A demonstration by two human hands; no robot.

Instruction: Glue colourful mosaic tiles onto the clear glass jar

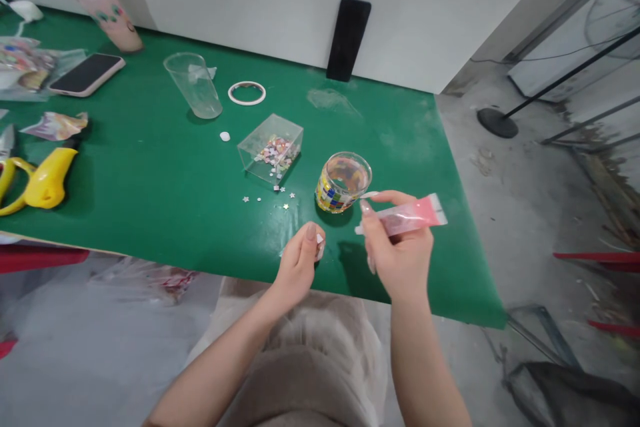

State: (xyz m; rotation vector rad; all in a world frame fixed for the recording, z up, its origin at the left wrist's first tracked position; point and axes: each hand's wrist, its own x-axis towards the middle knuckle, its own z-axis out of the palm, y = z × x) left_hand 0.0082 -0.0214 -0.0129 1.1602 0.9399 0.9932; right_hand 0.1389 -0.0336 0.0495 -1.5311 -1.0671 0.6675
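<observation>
My right hand (400,250) is closed around a pink tube (413,215), its narrow white nozzle pointing left. Close to that hand's fingertips stands a glass cup (345,180) with colored mosaic tiles around its side. My left hand (303,257), in front of the cup, pinches a small white piece (319,238) between thumb and fingers. A clear square box (273,147) holds many tiny colored pieces, some shaped like stars. Several small star pieces (286,206) lie scattered on the green tabletop in front of the box.
A clear plastic cup (195,87) and a white ring (247,93) are farther back. Left are a phone (87,74), yellow-handled scissors (45,180), plastic packets (33,67) and a pink tumbler (95,0). A black slab (349,40) leans on the wall. The table's right edge (470,213) is near.
</observation>
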